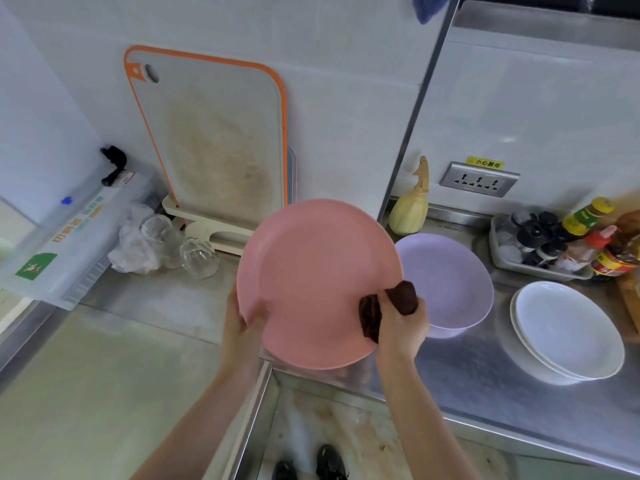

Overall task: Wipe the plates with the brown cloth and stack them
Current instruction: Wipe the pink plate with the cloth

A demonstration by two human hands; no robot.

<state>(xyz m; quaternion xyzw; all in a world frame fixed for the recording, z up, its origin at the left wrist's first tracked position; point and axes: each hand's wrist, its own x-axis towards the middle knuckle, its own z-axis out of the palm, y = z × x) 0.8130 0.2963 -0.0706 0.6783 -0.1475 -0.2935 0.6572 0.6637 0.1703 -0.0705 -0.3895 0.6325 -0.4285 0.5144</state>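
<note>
A pink plate is held tilted above the counter corner. My left hand grips its lower left rim, thumb on the plate's face. My right hand clutches the bunched brown cloth against the plate's lower right rim. Behind it, a purple plate rests on the steel counter. To the right lies a stack of white plates.
A grey cutting board with an orange edge leans on the wall. Upturned glasses stand left of the pink plate. A yellow spray bottle, a tray of condiment bottles and a wall socket are at the right.
</note>
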